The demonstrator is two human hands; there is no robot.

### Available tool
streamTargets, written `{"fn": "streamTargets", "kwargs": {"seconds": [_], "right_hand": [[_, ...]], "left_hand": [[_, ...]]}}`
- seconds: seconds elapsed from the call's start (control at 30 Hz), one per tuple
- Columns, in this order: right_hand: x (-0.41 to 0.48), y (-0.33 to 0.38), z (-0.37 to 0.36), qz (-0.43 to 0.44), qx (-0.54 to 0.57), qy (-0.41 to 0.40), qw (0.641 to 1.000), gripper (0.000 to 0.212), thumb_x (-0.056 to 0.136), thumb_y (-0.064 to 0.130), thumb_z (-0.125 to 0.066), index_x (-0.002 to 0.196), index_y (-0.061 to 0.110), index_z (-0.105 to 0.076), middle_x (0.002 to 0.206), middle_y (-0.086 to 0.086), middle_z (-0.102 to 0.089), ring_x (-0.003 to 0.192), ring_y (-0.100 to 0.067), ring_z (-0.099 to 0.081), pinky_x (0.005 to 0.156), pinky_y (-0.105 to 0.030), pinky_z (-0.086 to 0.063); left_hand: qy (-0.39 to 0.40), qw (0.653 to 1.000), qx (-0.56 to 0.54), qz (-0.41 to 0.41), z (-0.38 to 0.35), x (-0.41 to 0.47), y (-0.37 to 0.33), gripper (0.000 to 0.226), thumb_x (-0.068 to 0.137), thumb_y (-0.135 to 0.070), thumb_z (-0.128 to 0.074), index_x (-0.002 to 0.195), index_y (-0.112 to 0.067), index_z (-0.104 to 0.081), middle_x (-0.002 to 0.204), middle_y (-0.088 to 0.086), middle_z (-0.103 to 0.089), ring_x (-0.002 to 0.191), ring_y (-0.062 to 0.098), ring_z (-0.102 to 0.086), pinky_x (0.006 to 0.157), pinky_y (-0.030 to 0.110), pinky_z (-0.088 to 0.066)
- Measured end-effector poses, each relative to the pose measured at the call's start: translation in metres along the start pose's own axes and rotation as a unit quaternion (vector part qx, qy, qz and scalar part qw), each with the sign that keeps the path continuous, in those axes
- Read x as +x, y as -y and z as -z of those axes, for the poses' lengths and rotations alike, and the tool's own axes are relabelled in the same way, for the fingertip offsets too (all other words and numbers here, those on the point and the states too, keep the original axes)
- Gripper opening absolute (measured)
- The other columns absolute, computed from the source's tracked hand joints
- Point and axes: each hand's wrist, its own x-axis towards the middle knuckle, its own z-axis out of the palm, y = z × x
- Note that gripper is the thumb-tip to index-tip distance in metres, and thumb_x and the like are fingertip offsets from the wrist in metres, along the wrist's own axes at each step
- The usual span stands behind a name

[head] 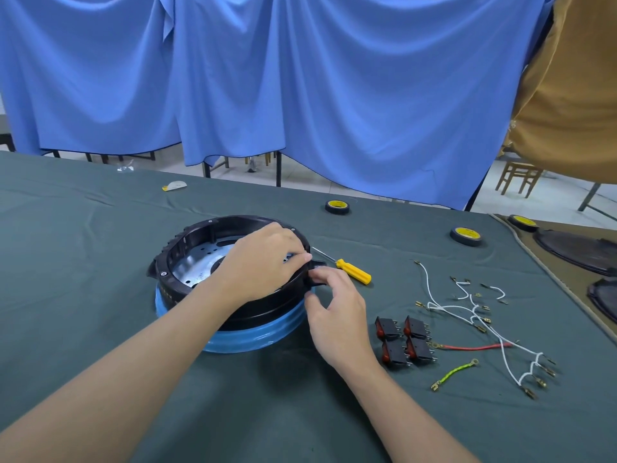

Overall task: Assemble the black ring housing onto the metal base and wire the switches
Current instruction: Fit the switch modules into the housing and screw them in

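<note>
Housing (187, 243) seated on base (200, 267). Left hand (267, 262) clamped on rim at 3 o'clock; right hand (334, 309) pinching tab there. 4 switches (404, 340) right, on surface (100, 295).

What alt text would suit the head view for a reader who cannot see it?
Both bare hands work at the right rim of a black ring housing seated on a metal base, the left hand over the rim, the right hand outside it. On the green tablecloth lie a yellow-handled screwdriver, four black rocker switches and loose wires.
</note>
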Motion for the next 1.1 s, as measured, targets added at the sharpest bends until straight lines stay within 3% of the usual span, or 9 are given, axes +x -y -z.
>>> {"fn": "streamTargets", "kwargs": {"seconds": [0.2,0.37,0.53,0.77,0.9,1.1], "right_hand": [[0.0,0.001,0.0,0.002,-0.006,0.006,1.0,0.03,0.087,0.005,-0.057,0.114,0.017,-0.063,0.113,0.01,-0.06,0.105,0.0,-0.053,0.092,-0.007,-0.036],[0.0,0.001,0.001,0.009,-0.013,0.011,1.0,0.031,0.086,0.003,-0.056,0.114,0.016,-0.063,0.113,0.009,-0.061,0.105,0.0,-0.052,0.092,-0.008,-0.036],[-0.001,0.0,0.002,0.014,-0.02,0.012,1.0,0.032,0.087,0.004,-0.057,0.115,0.018,-0.063,0.115,0.011,-0.059,0.105,0.002,-0.05,0.088,0.002,-0.031],[-0.002,0.0,0.002,0.017,-0.02,0.016,1.0,0.033,0.088,0.005,-0.056,0.117,0.018,-0.063,0.116,0.012,-0.058,0.107,0.003,-0.05,0.094,-0.007,-0.035],[-0.002,0.0,0.003,0.023,-0.02,0.018,0.999,0.034,0.087,0.004,-0.057,0.117,0.017,-0.063,0.116,0.012,-0.058,0.106,0.003,-0.049,0.09,0.0,-0.031],[-0.002,0.0,0.004,0.026,-0.029,0.024,0.999,0.034,0.087,0.004,-0.057,0.119,0.016,-0.063,0.119,0.012,-0.057,0.107,0.004,-0.047,0.09,0.002,-0.028]], "left_hand": [[0.052,0.996,0.051,0.044,0.004,0.001,-0.002,0.031,0.098,-0.05,-0.047,0.105,-0.037,-0.074,0.112,-0.024,-0.06,0.113,0.002,-0.045,0.079,0.028,-0.038],[0.054,0.996,0.059,0.049,0.003,-0.006,-0.007,0.037,0.1,-0.051,-0.04,0.112,-0.036,-0.071,0.121,-0.024,-0.058,0.119,0.005,-0.044,0.079,0.033,-0.045],[-0.009,0.998,0.061,0.011,0.006,-0.011,-0.01,0.029,0.099,-0.031,-0.049,0.12,-0.029,-0.068,0.122,-0.016,-0.064,0.118,0.007,-0.047,0.084,0.036,-0.052],[0.084,0.993,0.066,0.059,0.011,-0.003,-0.008,0.055,0.09,-0.004,-0.039,0.128,-0.037,-0.062,0.128,-0.016,-0.056,0.122,0.014,-0.044,0.082,0.033,-0.041],[0.047,0.994,0.06,0.077,0.005,-0.006,-0.015,0.046,0.093,-0.008,-0.042,0.127,-0.031,-0.064,0.13,-0.014,-0.058,0.122,0.016,-0.048,0.082,0.032,-0.042],[-0.033,0.994,0.102,0.028,0.002,-0.016,-0.018,0.034,0.093,-0.012,-0.047,0.117,-0.02,-0.069,0.123,-0.009,-0.065,0.112,0.015,-0.052,0.079,0.033,-0.049]]}}
